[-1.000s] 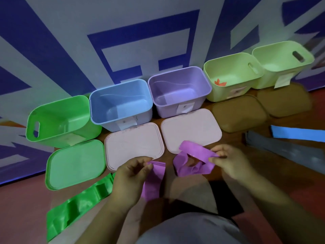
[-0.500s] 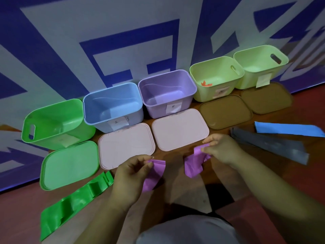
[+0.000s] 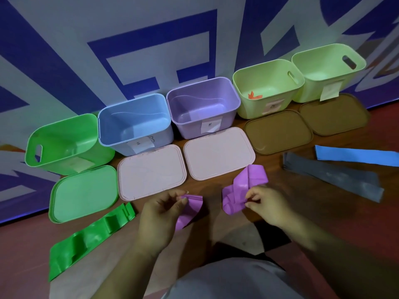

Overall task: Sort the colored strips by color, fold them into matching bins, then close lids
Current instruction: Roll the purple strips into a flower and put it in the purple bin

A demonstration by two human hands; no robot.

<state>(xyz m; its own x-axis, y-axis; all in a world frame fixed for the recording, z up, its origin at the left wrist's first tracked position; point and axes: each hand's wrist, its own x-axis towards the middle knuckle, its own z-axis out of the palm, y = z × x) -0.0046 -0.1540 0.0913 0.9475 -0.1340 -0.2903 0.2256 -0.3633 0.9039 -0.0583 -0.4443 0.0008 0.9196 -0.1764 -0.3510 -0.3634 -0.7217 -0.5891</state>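
Observation:
A purple strip (image 3: pixel 244 189) is stretched between my two hands low in the middle of the view. My left hand (image 3: pixel 159 214) pinches one end of it, which hangs folded by my palm. My right hand (image 3: pixel 266 205) pinches the bunched, looped part. Behind them stands an open purple bin (image 3: pixel 224 117) with a pale pink lid (image 3: pixel 218 153) lying flat in front of it. A green strip (image 3: pixel 90 238) lies at the lower left, and a grey strip (image 3: pixel 332 176) and a blue strip (image 3: pixel 354 155) lie at the right.
A row of open bins lines the wall: green (image 3: pixel 64 143), blue (image 3: pixel 133 128), purple, and two light green (image 3: pixel 267 87) (image 3: pixel 328 70). One light green bin holds an orange scrap (image 3: pixel 253 96). Lids lie in front: green (image 3: pixel 83 193), pink (image 3: pixel 151 174), two brown (image 3: pixel 278 131).
My right hand has drawn the bunched purple strip toward me and re-gripped it, so a loop now stands up above it. My left hand holds its end almost still.

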